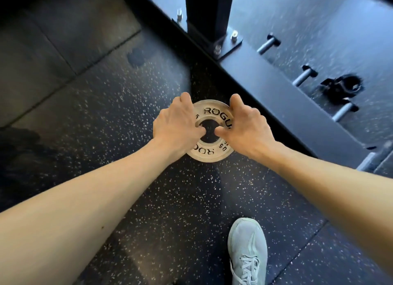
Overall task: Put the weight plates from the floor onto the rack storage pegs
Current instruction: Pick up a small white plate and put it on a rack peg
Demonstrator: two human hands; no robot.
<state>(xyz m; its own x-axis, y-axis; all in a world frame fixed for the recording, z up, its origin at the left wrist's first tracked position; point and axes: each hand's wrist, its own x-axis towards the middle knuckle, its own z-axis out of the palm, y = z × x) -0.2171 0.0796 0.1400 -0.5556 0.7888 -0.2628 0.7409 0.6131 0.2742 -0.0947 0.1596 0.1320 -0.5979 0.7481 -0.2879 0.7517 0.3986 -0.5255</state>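
Observation:
A small pale weight plate (209, 112) with black lettering is at the centre of the view, over the speckled rubber floor (119, 106). My left hand (176, 125) grips its left side, fingers over the rim and thumb in the centre hole. On the plate's right side is my right hand (246, 123), held the same way. I cannot tell whether the plate rests on the floor or is lifted. Short silver storage pegs (266, 44) (304, 75) (343, 112) stick out of the rack's dark base beam (276, 89) to the right.
A black rack upright (204, 12) is bolted to the base just beyond the plate. A black barbell collar (342, 87) lies by the pegs. My pale green shoe (247, 253) stands at the bottom. Floor mats stretch to the left.

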